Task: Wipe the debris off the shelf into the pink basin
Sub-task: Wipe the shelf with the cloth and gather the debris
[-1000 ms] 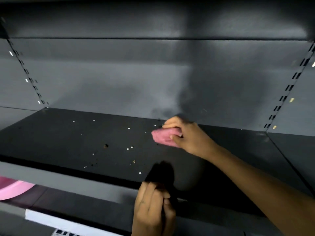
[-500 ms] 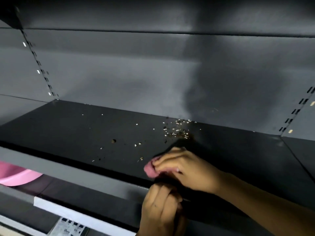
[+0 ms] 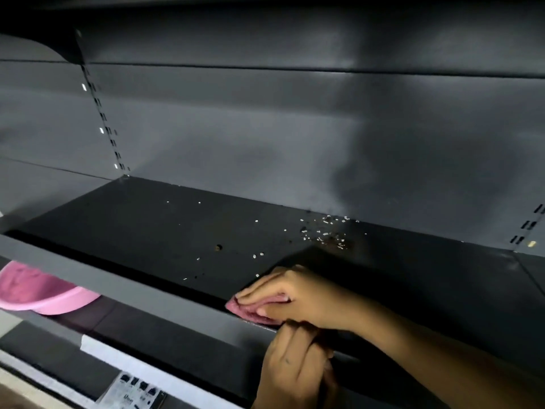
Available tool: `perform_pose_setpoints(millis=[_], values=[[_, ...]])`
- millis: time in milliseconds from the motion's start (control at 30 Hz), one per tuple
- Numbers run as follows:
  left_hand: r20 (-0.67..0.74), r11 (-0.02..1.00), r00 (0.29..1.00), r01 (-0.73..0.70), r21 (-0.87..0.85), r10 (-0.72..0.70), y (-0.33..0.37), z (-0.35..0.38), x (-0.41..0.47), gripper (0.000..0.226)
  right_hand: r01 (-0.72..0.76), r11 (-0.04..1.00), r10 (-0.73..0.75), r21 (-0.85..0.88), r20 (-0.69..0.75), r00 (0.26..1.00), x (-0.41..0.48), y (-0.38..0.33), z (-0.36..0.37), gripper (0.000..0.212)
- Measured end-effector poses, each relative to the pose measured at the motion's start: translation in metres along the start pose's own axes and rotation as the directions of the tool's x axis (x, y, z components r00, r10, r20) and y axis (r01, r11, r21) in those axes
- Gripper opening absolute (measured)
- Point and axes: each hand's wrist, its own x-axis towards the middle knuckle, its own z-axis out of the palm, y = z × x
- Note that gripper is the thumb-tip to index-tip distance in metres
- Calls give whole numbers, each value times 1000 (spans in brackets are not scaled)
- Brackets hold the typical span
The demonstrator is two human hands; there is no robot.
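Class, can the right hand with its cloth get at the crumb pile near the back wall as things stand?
Probably yes. The right hand presses the cloth at the shelf front edge; only bare shelf with a few stray bits lies between it and the crumb pile.

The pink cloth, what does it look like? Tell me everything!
The pink cloth is small, soft-looking and bunched up. It sits at the front edge of the dark shelf. The right hand presses on top, covering most of it, so only its left end shows. The left hand is cupped just below.
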Motion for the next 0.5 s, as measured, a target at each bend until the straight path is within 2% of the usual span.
perform_pose_setpoints(millis=[67, 167, 300, 367, 400, 467, 500], values=[[-34, 999, 999, -42, -31, 41, -1, -1, 3, 12, -2, 998, -3, -61, -78, 997, 10, 12, -1, 29], [-57, 996, 995, -86, -25, 85, -3, -1, 4, 13, -86, 973, 39, -215, -210, 977, 25, 32, -15, 21], [-25, 995, 996, -91, -28, 91, -2, -2, 4, 19, -323, 891, 203, -318, -357, 912, 25, 63, -53, 21], [-32, 994, 994, -103, -36, 102, -3, -2, 5, 23, -459, 874, 335, -158, -487, 806, 15, 70, -83, 16], [-36, 993, 993, -111, -45, 109, -3, -2, 5, 24, -466, 885, 376, -20, -560, 738, 7, 69, -98, 18], [-37, 993, 994, -107, -50, 105, -4, -2, 7, 25, -322, 905, 423, 277, -658, 623, -17, 57, -125, 26], [-34, 994, 995, -93, -52, 91, -3, -1, 7, 25, -250, 896, 442, 368, -677, 588, -34, 50, -136, 28]])
